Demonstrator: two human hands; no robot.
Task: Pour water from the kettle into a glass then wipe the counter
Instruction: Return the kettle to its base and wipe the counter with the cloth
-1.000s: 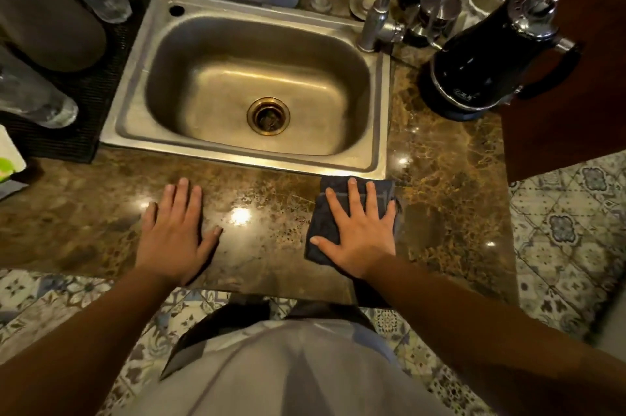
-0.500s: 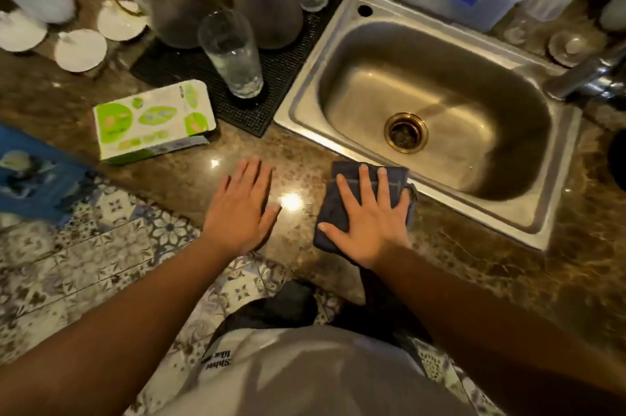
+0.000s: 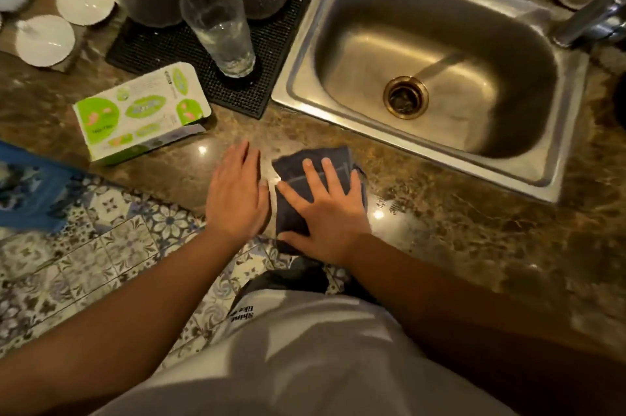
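Observation:
A folded dark grey cloth (image 3: 294,175) lies on the brown marble counter (image 3: 457,229) in front of the sink. My right hand (image 3: 325,212) presses flat on the cloth, fingers spread. My left hand (image 3: 237,198) rests palm-down on the counter just left of the cloth, almost touching it, and holds nothing. A tall clear glass (image 3: 220,29) with some water in it stands on a black mat (image 3: 162,46) at the back left. Only a dark sliver at the right edge may be the kettle; it is otherwise out of view.
A steel sink (image 3: 433,151) fills the back right, with its tap (image 3: 592,19) at the far right. A green-and-white box (image 3: 139,114) lies left of my hands. Jars, white lids (image 3: 45,39) and bottles crowd the back left. The counter's front edge runs under my wrists.
My right hand has slid the cloth leftward along the counter, closing the gap to my left hand. My view has swung left, so the kettle has dropped out and the glass has come in.

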